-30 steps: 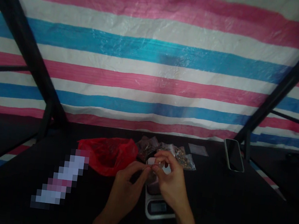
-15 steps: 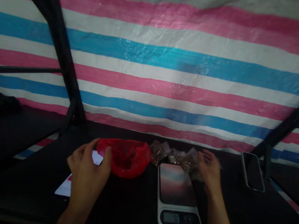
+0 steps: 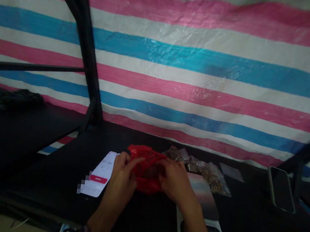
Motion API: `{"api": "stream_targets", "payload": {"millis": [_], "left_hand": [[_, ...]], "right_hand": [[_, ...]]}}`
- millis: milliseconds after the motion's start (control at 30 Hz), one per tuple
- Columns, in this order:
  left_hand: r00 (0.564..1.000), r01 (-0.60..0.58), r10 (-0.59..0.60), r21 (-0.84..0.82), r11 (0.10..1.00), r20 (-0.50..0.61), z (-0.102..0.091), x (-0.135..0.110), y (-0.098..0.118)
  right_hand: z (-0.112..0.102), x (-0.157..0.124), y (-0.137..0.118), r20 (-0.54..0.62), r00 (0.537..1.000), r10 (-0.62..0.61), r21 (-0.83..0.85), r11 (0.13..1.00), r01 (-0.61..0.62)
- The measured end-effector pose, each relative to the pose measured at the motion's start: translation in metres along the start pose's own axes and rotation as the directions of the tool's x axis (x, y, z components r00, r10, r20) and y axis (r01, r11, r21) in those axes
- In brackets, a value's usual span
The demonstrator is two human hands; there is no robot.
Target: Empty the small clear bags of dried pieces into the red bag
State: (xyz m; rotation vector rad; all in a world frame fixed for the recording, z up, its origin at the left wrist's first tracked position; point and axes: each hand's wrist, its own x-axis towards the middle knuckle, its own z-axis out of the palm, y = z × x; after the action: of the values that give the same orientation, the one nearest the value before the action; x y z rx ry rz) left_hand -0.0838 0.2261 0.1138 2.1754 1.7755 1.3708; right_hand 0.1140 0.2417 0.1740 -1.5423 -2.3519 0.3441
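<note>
The red plastic bag (image 3: 146, 167) sits directly between the two hands, so neither is nearer: both are on it. The left hand (image 3: 120, 177) closes on the bag's left side, fingers curled over its upper edge. The right hand (image 3: 174, 179) closes on the right side, fingers bent into the plastic. The hands face each other across the bag, and its wider span runs from one palm to the other, crosswise to the person. It rests low on the black tabletop (image 3: 54, 156), just beyond the knuckles.

The bag is thin, glossy, crumpled film, bunched into a soft lump. A darker patch shows through its middle, so it seems to hold something. What that is cannot be told in the dim light. Whether the mouth is open or twisted shut is hidden by the fingers.

Just outside the left hand, touching or nearly touching its thumb side, lies a lit phone (image 3: 99, 173) with a white screen and a red bar. Under the right wrist and forearm stands a kitchen scale (image 3: 206, 201), its platform bare. Beyond the right hand lies a cluster of small clear packets (image 3: 207, 172) with brownish contents. A flat, empty-looking pouch (image 3: 231, 172) is farther out on that side. A dark phone (image 3: 281, 188) lies well apart to the right.
</note>
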Motion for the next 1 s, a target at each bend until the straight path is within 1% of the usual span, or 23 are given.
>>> {"api": "stream_targets", "payload": {"millis": [67, 167, 200, 267, 333, 367, 433, 500, 600, 667, 733, 767, 833, 900, 933, 967, 1000], "left_hand": [[0.999, -0.025, 0.026, 0.06, 0.998, -0.03, 0.0, -0.003, 0.002], [0.998, 0.031, -0.025, 0.118, 0.992, -0.049, 0.001, -0.004, 0.012], [0.999, 0.051, -0.049, 0.121, 0.991, -0.022, 0.002, -0.004, 0.014], [0.992, 0.088, -0.097, 0.115, 0.989, 0.08, 0.003, -0.004, 0.017], [0.972, 0.112, -0.134, 0.123, 0.986, 0.195, 0.005, -0.002, 0.018], [0.96, 0.129, -0.158, 0.138, 0.982, 0.23, 0.005, -0.001, 0.018], [0.943, 0.158, -0.2, 0.17, 0.973, 0.265, 0.006, 0.0, 0.02], [0.932, 0.172, -0.22, 0.181, 0.968, 0.29, 0.008, 0.0, 0.023], [0.919, 0.194, -0.232, 0.145, 0.97, 0.32, 0.012, -0.002, 0.03], [0.916, 0.21, -0.222, 0.074, 0.975, 0.335, 0.016, -0.005, 0.032], [0.927, 0.21, -0.194, -0.015, 0.978, 0.322, 0.02, -0.007, 0.032], [0.936, 0.203, -0.178, -0.055, 0.978, 0.305, 0.021, -0.008, 0.031], [0.951, 0.195, -0.162, -0.104, 0.975, 0.265, 0.022, -0.009, 0.029], [0.958, 0.189, -0.157, -0.121, 0.974, 0.239, 0.022, -0.01, 0.026], [0.961, 0.188, -0.156, -0.124, 0.974, 0.23, 0.022, -0.01, 0.025], [0.963, 0.187, -0.156, -0.128, 0.974, 0.221, 0.022, -0.01, 0.024], [0.965, 0.188, -0.156, -0.139, 0.972, 0.212, 0.022, -0.011, 0.023]], "right_hand": [[0.002, 0.002, 0.005, 0.024, 1.0, -0.018, -0.02, 1.0, 0.019], [0.009, 0.008, 0.002, 0.033, 0.996, -0.08, -0.015, 0.997, 0.08], [0.012, 0.01, 0.0, 0.036, 0.994, -0.104, -0.008, 0.994, 0.105], [0.016, 0.014, -0.002, 0.052, 0.989, -0.141, 0.001, 0.99, 0.142], [0.017, 0.017, 0.0, 0.059, 0.984, -0.168, -0.003, 0.986, 0.168], [0.016, 0.017, 0.003, 0.045, 0.984, -0.173, -0.007, 0.985, 0.174], [0.01, 0.015, 0.009, -0.011, 0.986, -0.166, -0.019, 0.986, 0.165], [0.004, 0.011, 0.015, -0.041, 0.986, -0.162, -0.021, 0.987, 0.161], [-0.005, 0.005, 0.017, -0.026, 0.979, -0.204, 0.019, 0.979, 0.204], [-0.01, 0.002, 0.014, -0.014, 0.969, -0.246, 0.066, 0.967, 0.246], [-0.016, 0.0, 0.013, -0.03, 0.96, -0.279, 0.128, 0.951, 0.28], [-0.02, -0.003, 0.015, -0.062, 0.957, -0.282, 0.16, 0.944, 0.288], [-0.033, -0.011, 0.027, -0.183, 0.956, -0.228, 0.2, 0.944, 0.263], [-0.047, -0.029, 0.054, -0.342, 0.935, -0.091, 0.209, 0.963, 0.17], [-0.054, -0.041, 0.072, -0.428, 0.904, 0.0, 0.21, 0.973, 0.099], [-0.059, -0.056, 0.091, -0.479, 0.873, 0.088, 0.23, 0.973, 0.028], [-0.062, -0.072, 0.111, -0.502, 0.846, 0.176, 0.277, 0.96, -0.036]]}}
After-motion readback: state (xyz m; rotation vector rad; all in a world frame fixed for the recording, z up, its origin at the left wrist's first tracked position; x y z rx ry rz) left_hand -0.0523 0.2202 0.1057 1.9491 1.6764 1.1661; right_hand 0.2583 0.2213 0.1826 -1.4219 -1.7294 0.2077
